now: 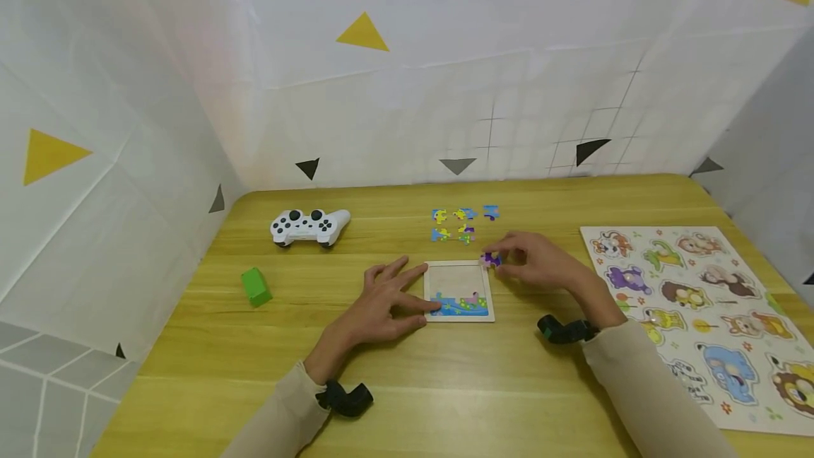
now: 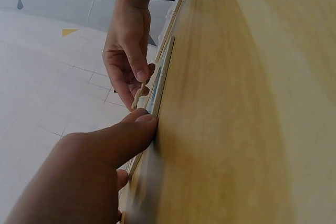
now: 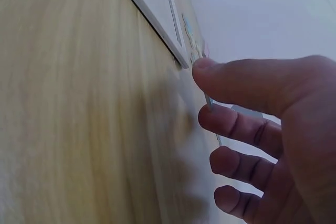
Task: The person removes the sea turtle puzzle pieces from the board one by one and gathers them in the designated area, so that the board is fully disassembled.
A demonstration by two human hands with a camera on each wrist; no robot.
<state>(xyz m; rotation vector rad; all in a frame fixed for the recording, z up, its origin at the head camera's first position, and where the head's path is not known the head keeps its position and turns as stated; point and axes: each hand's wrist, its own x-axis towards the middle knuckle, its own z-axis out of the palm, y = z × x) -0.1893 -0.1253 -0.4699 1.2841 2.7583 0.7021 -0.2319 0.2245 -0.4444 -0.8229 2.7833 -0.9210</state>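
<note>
A square wooden puzzle frame [image 1: 459, 320] lies mid-table, its lower part filled with blue and green jigsaw pieces [image 1: 467, 307]. My left hand [image 1: 384, 302] rests at its left side with fingers spread, fingertips on the rim. In the left wrist view the left thumb [image 2: 139, 129] presses the frame's edge. Above the frame's upper right corner, my right hand [image 1: 537, 260] pinches a purple jigsaw piece [image 1: 490, 259] between thumb and fingers. That piece [image 2: 138, 97] shows edge-on in the left wrist view. The right wrist view shows the other fingers [image 3: 226, 161] loosely curled.
Several loose jigsaw pieces [image 1: 440, 216] lie behind the frame. A white game controller [image 1: 308, 227] and a green block [image 1: 256, 286] sit to the left. At the right lies a large animal puzzle board [image 1: 706, 324]. White sheeting [image 1: 407, 112] hangs behind the table.
</note>
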